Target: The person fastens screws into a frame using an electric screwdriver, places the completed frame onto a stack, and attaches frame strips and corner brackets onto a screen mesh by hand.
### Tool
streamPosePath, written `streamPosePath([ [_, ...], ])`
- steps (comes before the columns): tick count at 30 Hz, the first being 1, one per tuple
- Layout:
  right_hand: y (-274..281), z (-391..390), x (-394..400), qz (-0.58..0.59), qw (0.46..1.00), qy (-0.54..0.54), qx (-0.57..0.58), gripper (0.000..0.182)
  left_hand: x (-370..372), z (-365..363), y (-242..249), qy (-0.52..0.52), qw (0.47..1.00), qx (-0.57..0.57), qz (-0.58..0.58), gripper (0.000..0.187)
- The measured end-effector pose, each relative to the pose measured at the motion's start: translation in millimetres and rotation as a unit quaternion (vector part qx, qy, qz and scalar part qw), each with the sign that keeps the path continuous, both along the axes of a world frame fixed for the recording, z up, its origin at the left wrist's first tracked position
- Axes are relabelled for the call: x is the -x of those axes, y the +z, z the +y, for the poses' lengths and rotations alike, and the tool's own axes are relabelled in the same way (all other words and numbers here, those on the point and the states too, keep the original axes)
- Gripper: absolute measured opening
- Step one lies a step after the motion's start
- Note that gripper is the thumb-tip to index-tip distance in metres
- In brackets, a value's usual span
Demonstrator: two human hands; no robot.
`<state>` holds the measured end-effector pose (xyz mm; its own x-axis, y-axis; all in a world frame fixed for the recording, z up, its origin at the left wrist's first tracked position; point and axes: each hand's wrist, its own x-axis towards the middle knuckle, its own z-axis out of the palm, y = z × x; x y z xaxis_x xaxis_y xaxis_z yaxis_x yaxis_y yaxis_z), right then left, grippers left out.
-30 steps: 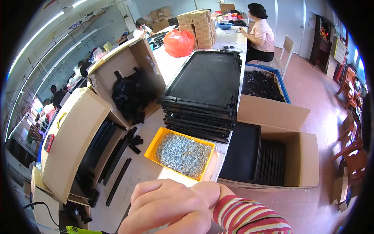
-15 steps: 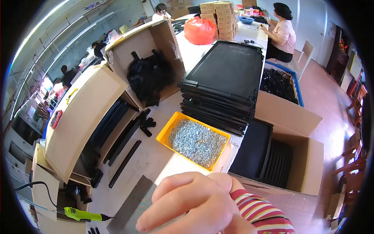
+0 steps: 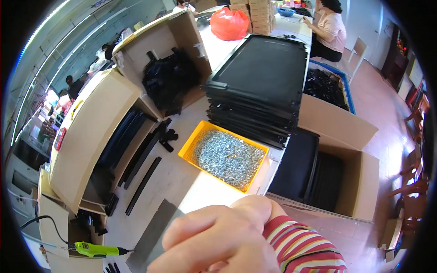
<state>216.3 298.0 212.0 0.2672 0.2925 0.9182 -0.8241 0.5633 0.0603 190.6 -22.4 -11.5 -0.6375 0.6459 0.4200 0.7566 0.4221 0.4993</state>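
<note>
My right hand (image 3: 218, 241) is large and close to the camera at the bottom, its fingers half bent and a little apart. I see nothing held in it; its lower part is cut off by the frame edge. Behind it, a bent bare arm (image 3: 256, 210) leads into a striped sleeve (image 3: 305, 245). My left hand is out of view. Beyond the hand, a yellow basket (image 3: 185, 152) full of small silver screws (image 3: 227, 157) stands on the white table (image 3: 182, 177). A grey plate (image 3: 148, 241) lies partly under the hand in view, with a green electric screwdriver (image 3: 98, 249) left of it.
A tall stack of black panels (image 3: 264, 63) stands behind the basket. Cardboard boxes with black parts (image 3: 170, 77) line the left, near black strips (image 3: 143, 185). An open carton (image 3: 359, 186) holds black panels at the right. A seated person (image 3: 330, 32) works at the far end.
The view has tilted slightly down, so the table things sit higher in frame. My right hand has shifted a little down and left, its fingers somewhat more bent.
</note>
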Motion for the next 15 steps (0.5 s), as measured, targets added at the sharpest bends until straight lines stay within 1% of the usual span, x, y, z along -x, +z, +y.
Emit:
streamPosePath([
  [3, -1.7, 1.8, 1.9, 0.003, 1.0, -0.002, -0.007, 0.026, 0.3, 15.4, -3.9, -0.021, 1.0, -0.017, -0.006, 0.002],
  [4, -0.5, 1.5, 8.0, 0.03, 0.999, -0.026, -0.019, 0.032, 0.5, 17.7, -3.3, -0.024, 1.0, -0.02, -0.004, 0.002],
  [7, 4.1, 7.1, 12.8, 0.025, 0.998, -0.056, -0.028, 0.03, 1.7, 22.5, -1.4, -0.019, 0.999, -0.031, 0.005, 0.002],
  [9, 3.8, 12.9, 11.4, 0.032, 0.998, -0.031, -0.038, 0.028, -0.2, 22.4, 1.4, -0.009, 0.999, -0.036, 0.012, 0.002],
  [11, 7.7, 30.0, -6.1, -0.056, 0.987, -0.056, -0.139, 0.027, 0.0, 25.8, 1.5, 0.0, 0.999, -0.044, 0.02, 0.002],
  [15, 4.9, 23.6, -12.6, -0.078, 0.986, -0.064, -0.136, 0.026, 0.8, 31.6, 2.3, 0.013, 0.998, -0.059, 0.034, 0.002],
])
